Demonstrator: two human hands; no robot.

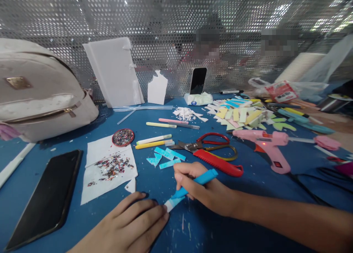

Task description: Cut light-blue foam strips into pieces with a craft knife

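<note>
My right hand (pixel 204 183) is closed round a blue marker (pixel 205 177), its tip down on a small white strip (pixel 172 204). Part of this strip is coloured blue. My left hand (pixel 135 221) lies low over the table, fingers together, pinning the strip's near end under its fingertips; its thumb is hidden. Just beyond my right hand lie several blue-coloured strips (pixel 169 164). A red-handled cutter (pixel 219 163) and pliers-like snips (pixel 193 146) rest behind it. Left of the strip, a white sheet (pixel 91 172) carries loose glitter, with a round lid of glitter (pixel 123 137) at its top edge.
A black phone (pixel 46 198) lies at left by a pale backpack (pixel 41 91). Markers (pixel 154 139) are in the middle. At right stand a pink glue gun (pixel 270 142) with its cord and a heap of coloured strips (pixel 242 113). Another phone (pixel 198 81) leans on the perforated metal screen.
</note>
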